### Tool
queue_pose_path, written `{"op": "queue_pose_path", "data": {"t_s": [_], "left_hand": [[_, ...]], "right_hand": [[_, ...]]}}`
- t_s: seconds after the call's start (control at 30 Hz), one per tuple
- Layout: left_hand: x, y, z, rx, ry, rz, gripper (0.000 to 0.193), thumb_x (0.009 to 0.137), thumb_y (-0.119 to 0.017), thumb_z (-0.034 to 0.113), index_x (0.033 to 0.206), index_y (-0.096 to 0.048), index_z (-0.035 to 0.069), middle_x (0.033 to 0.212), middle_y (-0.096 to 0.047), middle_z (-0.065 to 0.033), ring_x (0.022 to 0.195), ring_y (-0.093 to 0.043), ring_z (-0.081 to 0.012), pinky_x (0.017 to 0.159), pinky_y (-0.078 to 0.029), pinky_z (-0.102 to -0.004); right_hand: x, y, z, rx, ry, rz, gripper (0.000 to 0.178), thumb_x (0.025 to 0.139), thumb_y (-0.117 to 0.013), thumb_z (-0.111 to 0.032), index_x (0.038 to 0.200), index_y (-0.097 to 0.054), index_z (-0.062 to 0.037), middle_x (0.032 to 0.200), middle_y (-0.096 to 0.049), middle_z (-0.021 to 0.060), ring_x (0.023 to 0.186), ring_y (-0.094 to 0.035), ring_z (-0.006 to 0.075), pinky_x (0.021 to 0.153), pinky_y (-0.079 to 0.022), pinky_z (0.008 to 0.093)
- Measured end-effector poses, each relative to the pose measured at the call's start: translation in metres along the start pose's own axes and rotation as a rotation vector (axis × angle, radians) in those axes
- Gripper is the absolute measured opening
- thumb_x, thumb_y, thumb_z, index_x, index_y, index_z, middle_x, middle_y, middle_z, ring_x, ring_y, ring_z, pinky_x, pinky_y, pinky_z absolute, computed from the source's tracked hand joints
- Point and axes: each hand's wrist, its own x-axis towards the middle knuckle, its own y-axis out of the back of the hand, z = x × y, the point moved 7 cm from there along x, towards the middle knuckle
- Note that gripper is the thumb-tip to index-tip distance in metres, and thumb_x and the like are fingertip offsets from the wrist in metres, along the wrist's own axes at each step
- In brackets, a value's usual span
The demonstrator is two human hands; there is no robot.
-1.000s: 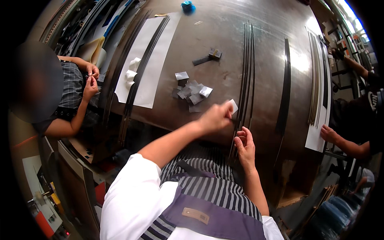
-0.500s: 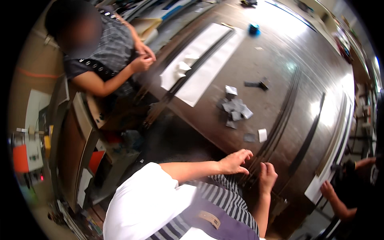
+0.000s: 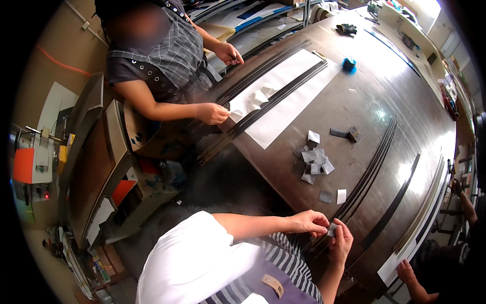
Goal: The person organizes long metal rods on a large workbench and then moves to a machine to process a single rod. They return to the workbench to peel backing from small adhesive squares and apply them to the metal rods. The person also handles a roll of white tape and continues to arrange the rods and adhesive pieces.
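Low in the middle, at the table's near edge, my hands have come close together over the ends of several long thin dark strips (image 3: 372,164). A small grey square piece (image 3: 332,230) shows between my fingertips. My right hand (image 3: 342,242) is closed, its thumb and fingers gripping that piece. My left hand (image 3: 310,223) pinches at the piece's left side, its fingers curled. Just beyond lie a loose white square (image 3: 341,196) and a grey square (image 3: 325,196). Farther off is a scattered pile of grey squares (image 3: 315,161).
On the left a co-worker (image 3: 159,66) reaches over white paper (image 3: 273,126) bearing dark strips and crumpled white pieces. A dark block tool (image 3: 353,134) and a blue bundle (image 3: 349,65) lie on the table (image 3: 304,101). Another person's hand (image 3: 405,271) touches the right edge.
My hands have drawn together, and the grey square now shows between them. The co-worker's hands have spread apart, one reaching to the white pieces. The view has shifted.
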Motion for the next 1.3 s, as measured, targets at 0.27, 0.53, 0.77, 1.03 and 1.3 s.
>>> {"op": "queue_pose_path", "data": {"t_s": [0.27, 0.53, 0.77, 1.03, 1.3], "left_hand": [[-0.018, -0.002, 0.029, -0.368, 0.041, -0.113, 0.019, 0.089, -0.069, 0.021, 0.098, -0.06, 0.007, 0.085, -0.062, 0.0001, 0.079, -0.06, -0.0076, 0.07, -0.05, -0.0239], [-0.03, 0.005, 0.039, -0.278, 0.053, -0.123, 0.02, 0.092, -0.064, 0.019, 0.104, -0.065, 0.004, 0.084, -0.064, 0.0004, 0.073, -0.06, -0.0068, 0.07, -0.05, -0.0215], [-0.033, 0.019, 0.07, 0.429, -0.437, 0.092, 0.01, 0.088, -0.064, 0.01, 0.091, -0.064, 0.001, 0.077, -0.063, -0.0045, 0.074, -0.06, -0.0112, 0.071, -0.049, -0.0286], [0.012, 0.109, 0.069, 0.562, -0.359, 0.342, 0.009, 0.09, -0.051, 0.002, 0.095, -0.059, 0.004, 0.071, -0.057, 0.001, 0.066, -0.057, -0.0074, 0.057, -0.046, -0.0254], [0.003, 0.157, 0.105, 1.218, -0.621, 0.762, 0.082, 0.072, -0.078, 0.034, 0.141, -0.039, 0.01, 0.14, -0.032, -0.0216, 0.125, -0.038, -0.0406, 0.105, -0.034, -0.048]], "right_hand": [[-0.013, -0.067, -0.005, 0.139, -0.031, -0.221, 0.049, 0.099, -0.052, -0.036, 0.124, -0.055, 0.0067, 0.071, -0.056, -0.0038, 0.045, -0.037, -0.0006, 0.039, -0.026, 0.0142], [-0.018, -0.076, 0.006, 0.094, -0.078, -0.15, 0.044, 0.102, -0.043, -0.039, 0.11, -0.059, 0.0009, 0.064, -0.053, -0.0018, 0.042, -0.037, 0.0023, 0.038, -0.027, 0.0167], [-0.025, -0.092, -0.002, -0.051, 0.012, -0.066, 0.044, 0.104, -0.036, -0.041, 0.087, -0.057, -0.0067, 0.057, -0.047, -0.004, 0.043, -0.037, 0.0038, 0.039, -0.026, 0.02], [-0.033, -0.056, 0.025, 0.034, -0.014, 0.178, 0.049, 0.103, -0.041, -0.036, 0.14, -0.038, -0.003, 0.07, -0.057, 0.003, 0.052, -0.05, 0.0073, 0.048, -0.042, 0.0194], [-0.064, -0.047, 0.029, 0.034, -0.032, 0.241, 0.048, 0.1, -0.051, -0.029, 0.136, -0.041, 0.0015, 0.073, -0.059, 0.0022, 0.057, -0.053, 0.0061, 0.052, -0.042, 0.0192]]}}
